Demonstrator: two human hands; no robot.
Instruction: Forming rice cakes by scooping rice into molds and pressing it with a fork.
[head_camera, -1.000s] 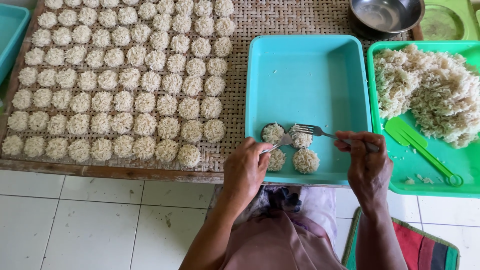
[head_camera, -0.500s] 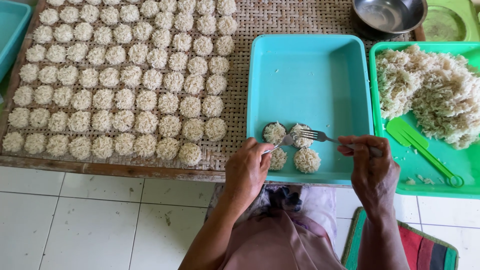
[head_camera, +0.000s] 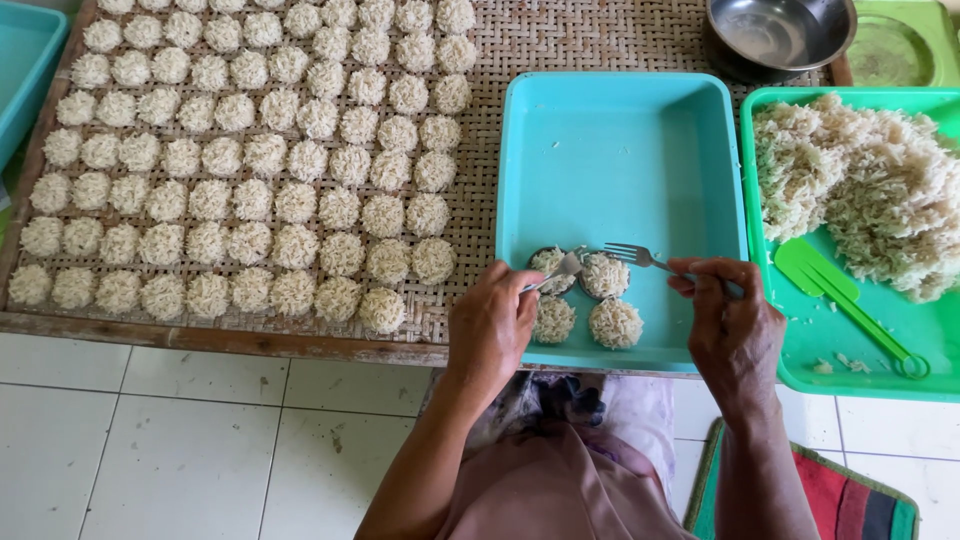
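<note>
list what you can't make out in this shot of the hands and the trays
Head view:
- Left hand covers the handle of its utensil; spoon or fork, cannot tell.
- Right hand hides the fork handle's end.
- Metal bowl cut off by the top edge.
- Far-left teal tray cut off by the left edge.

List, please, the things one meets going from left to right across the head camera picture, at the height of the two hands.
Woven mat with rows of rice cakes → left hand holding a spoon → fork → right hand → green tray with a green spatula.
</note>
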